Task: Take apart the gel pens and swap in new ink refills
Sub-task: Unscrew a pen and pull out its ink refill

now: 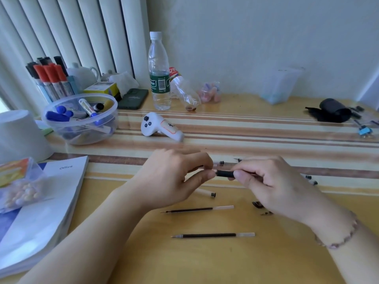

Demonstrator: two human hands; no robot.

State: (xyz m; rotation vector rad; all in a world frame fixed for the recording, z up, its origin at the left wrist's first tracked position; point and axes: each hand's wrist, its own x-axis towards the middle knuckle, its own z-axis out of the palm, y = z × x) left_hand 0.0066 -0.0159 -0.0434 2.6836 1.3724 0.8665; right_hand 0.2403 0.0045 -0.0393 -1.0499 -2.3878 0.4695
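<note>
Both hands meet over the middle of the table (266, 124), and each one holds an end of the same gel pen (225, 173). Right hand (272, 183) pinches the black grip part of the pen between the thumb and the curled fingers. Left hand (176, 173) has its fingers curled around the other end, with the thumb tip touching the pen just beside the black part; the piece inside this hand is mostly hidden, so I cannot tell how it looks. The pen lies about level, a little above the striped cloth.

Two ink refills lie on the yellow surface near the person. The nearer refill (213, 235) and the farther refill (198, 210) are almost parallel, with their metal tips pointing to the left and their clear ends to the right. A clear pen barrel (206, 192) with a dark end lies just under the left hand. Small black pen parts (257, 204) lie beside the right wrist, and some more are scattered behind the hands.

Further back stand a white controller (162, 127), a water bottle (159, 72) that is upright, and a second clear bottle (184, 90) lying tilted beside it. On the left there is a clear bowl (80, 119) with markers and a book (41, 201) with the word "Office".
</note>
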